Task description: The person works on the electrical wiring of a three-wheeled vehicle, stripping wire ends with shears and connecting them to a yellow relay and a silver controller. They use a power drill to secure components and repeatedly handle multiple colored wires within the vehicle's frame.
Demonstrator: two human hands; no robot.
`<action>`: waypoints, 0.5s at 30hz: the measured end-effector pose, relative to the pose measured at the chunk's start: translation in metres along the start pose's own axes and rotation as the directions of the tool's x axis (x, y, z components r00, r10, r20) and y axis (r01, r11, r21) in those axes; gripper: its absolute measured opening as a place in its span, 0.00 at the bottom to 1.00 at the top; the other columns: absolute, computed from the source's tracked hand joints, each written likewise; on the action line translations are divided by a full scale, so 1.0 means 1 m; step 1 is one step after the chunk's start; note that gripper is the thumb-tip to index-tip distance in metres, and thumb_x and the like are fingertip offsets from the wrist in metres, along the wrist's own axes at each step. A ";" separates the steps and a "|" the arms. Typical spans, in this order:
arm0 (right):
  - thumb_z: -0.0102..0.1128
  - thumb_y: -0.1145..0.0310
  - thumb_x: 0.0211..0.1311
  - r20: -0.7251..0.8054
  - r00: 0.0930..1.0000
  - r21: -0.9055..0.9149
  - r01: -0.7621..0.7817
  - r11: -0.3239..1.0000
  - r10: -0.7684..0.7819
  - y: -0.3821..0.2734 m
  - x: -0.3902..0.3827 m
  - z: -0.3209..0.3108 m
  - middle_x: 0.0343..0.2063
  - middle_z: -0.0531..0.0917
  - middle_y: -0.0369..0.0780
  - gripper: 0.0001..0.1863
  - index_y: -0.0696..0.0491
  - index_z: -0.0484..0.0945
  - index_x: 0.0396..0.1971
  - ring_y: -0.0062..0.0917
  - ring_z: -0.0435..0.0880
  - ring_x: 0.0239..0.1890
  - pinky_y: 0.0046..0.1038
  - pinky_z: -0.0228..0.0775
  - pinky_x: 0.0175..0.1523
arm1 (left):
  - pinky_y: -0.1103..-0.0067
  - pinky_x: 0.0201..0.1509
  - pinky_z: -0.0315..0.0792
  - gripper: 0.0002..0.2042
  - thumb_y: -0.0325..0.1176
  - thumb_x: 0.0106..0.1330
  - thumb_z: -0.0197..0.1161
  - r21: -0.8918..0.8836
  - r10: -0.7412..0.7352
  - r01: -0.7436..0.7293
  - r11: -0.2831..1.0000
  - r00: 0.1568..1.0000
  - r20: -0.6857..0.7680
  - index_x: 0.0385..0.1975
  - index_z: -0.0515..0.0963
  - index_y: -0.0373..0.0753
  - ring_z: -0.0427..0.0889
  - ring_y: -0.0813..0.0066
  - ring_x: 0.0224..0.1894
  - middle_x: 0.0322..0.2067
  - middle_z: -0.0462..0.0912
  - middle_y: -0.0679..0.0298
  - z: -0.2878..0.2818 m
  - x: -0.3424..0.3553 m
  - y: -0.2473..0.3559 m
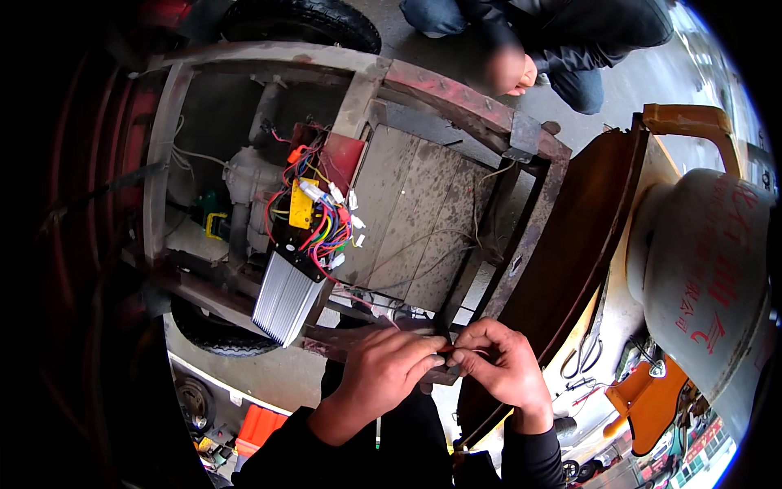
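My left hand [381,368] and my right hand [503,363] meet above the near rail of a vehicle frame. Both pinch a thin red wire [447,350] between thumb and fingers; its very tip is too small to make out. A pale reddish wire runs from beside my left hand toward a finned silver controller box [287,300], which rests tilted on the frame. Above the box lies a tangle of coloured wires [328,231] with white plugs, next to a yellow plate [303,204].
The rusty metal frame [456,102] surrounds wooden boards [411,212] and a grey motor housing [248,175]. Tyres [301,23] flank it. A large grey gas cylinder [705,273] stands at right, near scissors [582,356]. Another person [562,41] crouches at the far side. An orange-red box [259,428] sits lower left.
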State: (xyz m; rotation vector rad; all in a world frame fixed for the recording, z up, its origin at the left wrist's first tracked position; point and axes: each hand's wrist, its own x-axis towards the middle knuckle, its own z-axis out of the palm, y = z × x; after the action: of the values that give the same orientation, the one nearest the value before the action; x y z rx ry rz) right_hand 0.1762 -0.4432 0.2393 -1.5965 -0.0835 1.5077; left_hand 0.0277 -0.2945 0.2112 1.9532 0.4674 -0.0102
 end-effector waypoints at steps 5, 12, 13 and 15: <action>0.61 0.80 0.64 0.028 0.994 0.204 0.096 0.974 -0.104 0.004 -0.002 0.005 0.34 0.85 0.38 0.07 0.62 0.81 0.40 0.20 0.84 0.40 0.22 0.76 0.48 | 0.71 0.36 0.77 0.08 0.26 0.59 0.68 -0.117 -0.135 0.123 0.985 0.985 -0.105 0.38 0.82 0.35 0.85 0.62 0.33 0.32 0.86 0.59 0.003 -0.009 -0.008; 0.60 0.76 0.67 -0.096 0.981 0.219 0.188 0.957 -0.171 0.006 0.008 0.013 0.32 0.85 0.48 0.07 0.65 0.78 0.38 0.31 0.86 0.36 0.31 0.79 0.46 | 0.73 0.36 0.78 0.08 0.24 0.58 0.70 -0.160 -0.190 0.168 0.973 0.973 -0.134 0.37 0.82 0.34 0.85 0.63 0.35 0.36 0.85 0.57 0.002 -0.014 -0.010; 0.60 0.74 0.67 -0.144 0.967 0.248 0.240 0.939 -0.209 0.006 0.010 0.013 0.31 0.85 0.47 0.07 0.65 0.78 0.37 0.30 0.86 0.34 0.30 0.79 0.44 | 0.73 0.37 0.78 0.08 0.24 0.57 0.70 -0.085 -0.145 0.131 0.988 0.971 -0.189 0.36 0.82 0.34 0.85 0.63 0.35 0.38 0.85 0.57 0.002 -0.014 -0.011; 0.58 0.75 0.69 -0.261 0.942 0.386 0.304 0.871 -0.213 0.006 0.013 0.014 0.28 0.84 0.42 0.05 0.62 0.79 0.37 0.23 0.83 0.31 0.25 0.75 0.41 | 0.74 0.38 0.78 0.09 0.24 0.56 0.72 0.065 -0.059 0.079 0.995 0.959 -0.276 0.36 0.83 0.35 0.84 0.63 0.37 0.40 0.84 0.57 -0.002 -0.011 -0.015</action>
State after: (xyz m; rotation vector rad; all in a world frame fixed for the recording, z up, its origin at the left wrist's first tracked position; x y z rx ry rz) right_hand 0.1652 -0.4311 0.2279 -1.3204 0.1356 1.0522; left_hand 0.0124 -0.2914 0.2015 2.0208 0.7268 0.2035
